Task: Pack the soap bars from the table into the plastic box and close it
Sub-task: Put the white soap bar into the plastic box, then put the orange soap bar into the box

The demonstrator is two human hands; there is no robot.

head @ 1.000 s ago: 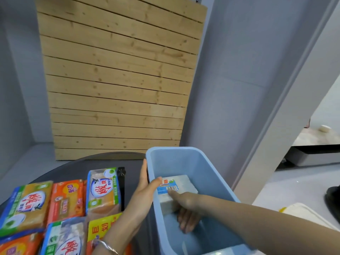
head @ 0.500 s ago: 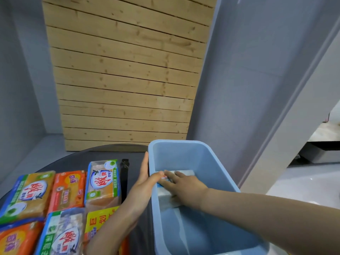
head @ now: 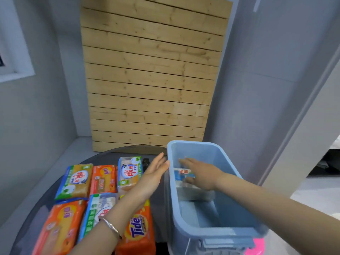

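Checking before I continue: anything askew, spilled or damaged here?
Nothing stands out. The blue plastic box stands upright with one white-and-blue wrapped soap bar inside, under the open right hand. Six wrapped soap bars lie flat in two rows on the dark round table.

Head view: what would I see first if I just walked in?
The big blue box on the right, with the right hand reaching inside onto a white-blue soap. Then the bright orange and green soap packs in rows on the dark table at left. The left hand hovers open beside the box.
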